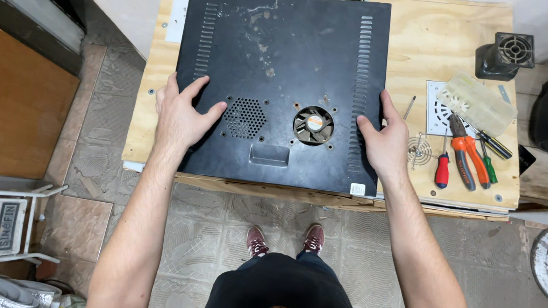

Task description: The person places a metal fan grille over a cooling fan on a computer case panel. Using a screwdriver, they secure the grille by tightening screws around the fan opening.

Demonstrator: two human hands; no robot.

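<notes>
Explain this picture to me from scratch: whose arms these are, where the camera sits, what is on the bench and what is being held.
There is no machine here, only a person. The single picture comes from a camera worn on that person's head, looking straight down, so the two bare arms entering from the bottom are their own, with their shoes visible on the tiled floor.

The left hand and right hand grip the two side edges of a flat black metal panel, dusty, with vent slots, a mesh patch and a small round fan. It lies on a plywood bench.

To the right lie orange-handled pliers, a red-handled screwdriver, a green-handled screwdriver, a white drain grate and a clear plastic piece.
</notes>
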